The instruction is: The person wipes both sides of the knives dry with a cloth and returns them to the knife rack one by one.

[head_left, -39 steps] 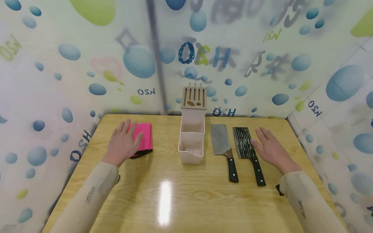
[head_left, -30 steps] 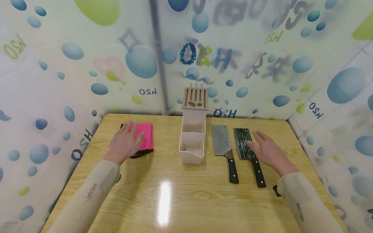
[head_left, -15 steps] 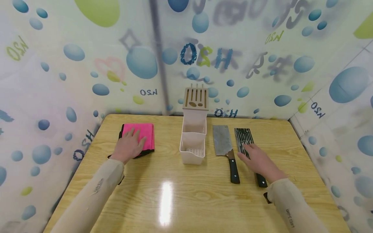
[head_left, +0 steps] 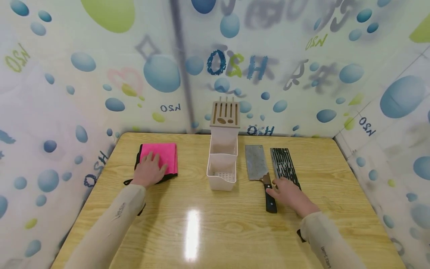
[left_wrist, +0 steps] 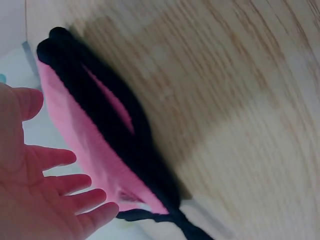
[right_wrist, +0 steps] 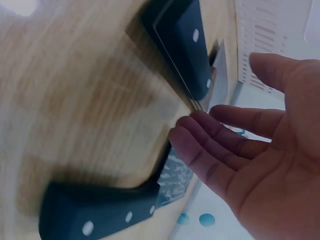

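My left hand (head_left: 147, 172) is over the near left part of a folded pink cloth (head_left: 168, 155) with black edging. In the left wrist view its fingers (left_wrist: 75, 182) are spread and hold nothing. My right hand (head_left: 290, 196), its fingers slightly bent, hovers by the black handle (head_left: 270, 201) of a plain grey cleaver (head_left: 256, 162). Beside that lies a second cleaver (head_left: 282, 162) with a black-and-white streaked blade; my right hand hides its handle in the head view. The right wrist view shows this streaked cleaver's handle (right_wrist: 100, 212) below my fingertips, and no grip on either handle.
A white utensil holder (head_left: 221, 181) stands mid-table, with a slotted brown top (head_left: 225, 114) and open compartments in front. The wooden table (head_left: 228, 231) meets a patterned wall (head_left: 201, 93) at the back. A black loop (head_left: 128, 182) sticks out from the cloth.
My right hand has come left and nearer, from beside the streaked cleaver's blade to the handles. My left hand has shifted slightly right and nearer over the cloth. Cloth, holder and cleavers stay put.
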{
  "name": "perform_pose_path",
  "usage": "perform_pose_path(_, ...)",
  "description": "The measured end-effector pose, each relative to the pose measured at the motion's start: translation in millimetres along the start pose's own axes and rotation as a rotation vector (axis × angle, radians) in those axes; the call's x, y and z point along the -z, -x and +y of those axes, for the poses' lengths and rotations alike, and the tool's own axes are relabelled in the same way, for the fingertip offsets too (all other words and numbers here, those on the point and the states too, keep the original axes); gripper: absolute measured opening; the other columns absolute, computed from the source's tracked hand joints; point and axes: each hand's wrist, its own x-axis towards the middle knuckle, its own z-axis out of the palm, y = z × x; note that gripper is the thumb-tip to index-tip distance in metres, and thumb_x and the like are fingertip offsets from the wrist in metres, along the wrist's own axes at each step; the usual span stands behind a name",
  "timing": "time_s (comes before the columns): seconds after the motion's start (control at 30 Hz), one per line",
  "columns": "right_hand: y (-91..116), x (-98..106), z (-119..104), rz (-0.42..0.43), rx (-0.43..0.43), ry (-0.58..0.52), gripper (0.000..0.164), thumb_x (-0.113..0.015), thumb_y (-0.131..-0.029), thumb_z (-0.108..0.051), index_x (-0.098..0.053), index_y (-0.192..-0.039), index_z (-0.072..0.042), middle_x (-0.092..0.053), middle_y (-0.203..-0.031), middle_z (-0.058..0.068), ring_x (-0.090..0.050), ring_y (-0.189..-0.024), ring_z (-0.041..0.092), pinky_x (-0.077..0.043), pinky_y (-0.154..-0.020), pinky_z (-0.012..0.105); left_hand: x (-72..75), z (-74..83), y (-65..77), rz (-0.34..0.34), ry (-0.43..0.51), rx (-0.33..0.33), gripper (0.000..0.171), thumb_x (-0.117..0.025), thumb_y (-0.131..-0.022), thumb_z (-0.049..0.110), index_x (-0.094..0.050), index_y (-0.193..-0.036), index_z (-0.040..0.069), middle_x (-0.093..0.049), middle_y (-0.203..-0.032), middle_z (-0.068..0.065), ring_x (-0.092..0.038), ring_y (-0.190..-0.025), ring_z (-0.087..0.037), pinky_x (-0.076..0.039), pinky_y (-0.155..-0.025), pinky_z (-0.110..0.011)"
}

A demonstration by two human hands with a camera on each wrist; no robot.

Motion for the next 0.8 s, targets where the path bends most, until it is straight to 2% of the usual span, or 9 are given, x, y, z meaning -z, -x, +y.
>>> perform_pose_path(0.1,-1,-6,0,-0.018,-0.011,-0.015,0.031,-0.064,-0.103,-0.029,-0.065,-0.103,0.002,-0.063,-0.088,0.012,-0.060,-0.076,0.025,-0.052,-0.066,0.041,-5.0,-1.4,-3.3,-0.009,0.010,0.022,0.069,-0.047,-0.107,0.037,-0.034,-0.151,-0.014,-0.027,-0.155,-0.042,-0.033,-0.139,-0.062,-0.038,-0.106,-0.076)
perform_pose_path(0.2,-2,-11,-1,-0.038,-0.050,-0.037,0.028,-0.065,-0.102,-0.029,-0.060,-0.089,-0.005,-0.056,-0.074,0.006,-0.051,-0.064,0.019,-0.042,-0.057,0.033,-9.5,-2.8,-6.8,0.001,0.002,0.036,0.071,-0.051,-0.105,0.040,-0.036,-0.149,-0.014,-0.033,-0.150,-0.043,-0.040,-0.133,-0.062,-0.042,-0.102,-0.075)
perform_pose_path(0.4,-4,-18,-3,-0.044,-0.112,-0.048,0.032,-0.070,-0.099,-0.033,-0.058,-0.086,-0.006,-0.056,-0.070,0.006,-0.053,-0.059,0.017,-0.043,-0.053,0.029,-13.1,-6.5,-14.5,0.011,-0.033,0.058,0.076,-0.057,-0.102,0.048,-0.041,-0.144,-0.013,-0.045,-0.137,-0.040,-0.046,-0.126,-0.058,-0.047,-0.096,-0.072)
perform_pose_path(0.63,-9,-25,-9,-0.034,-0.186,0.034,0.040,-0.073,-0.094,-0.035,-0.057,-0.088,0.001,-0.057,-0.074,0.009,-0.055,-0.063,0.020,-0.046,-0.054,0.029,-5.6,-6.1,-22.7,-0.021,-0.013,0.092,0.080,-0.066,-0.095,0.052,-0.045,-0.138,-0.012,-0.048,-0.132,-0.040,-0.045,-0.125,-0.057,-0.045,-0.097,-0.073)
perform_pose_path(0.8,-11,-30,-8,-0.008,-0.231,-0.041,0.032,-0.070,-0.092,-0.026,-0.056,-0.090,0.002,-0.056,-0.075,0.011,-0.056,-0.063,0.023,-0.045,-0.053,0.031,-2.4,-3.6,-27.6,-0.045,0.005,0.134,0.079,-0.069,-0.091,0.051,-0.048,-0.132,-0.014,-0.052,-0.130,-0.038,-0.049,-0.123,-0.055,-0.046,-0.097,-0.073)
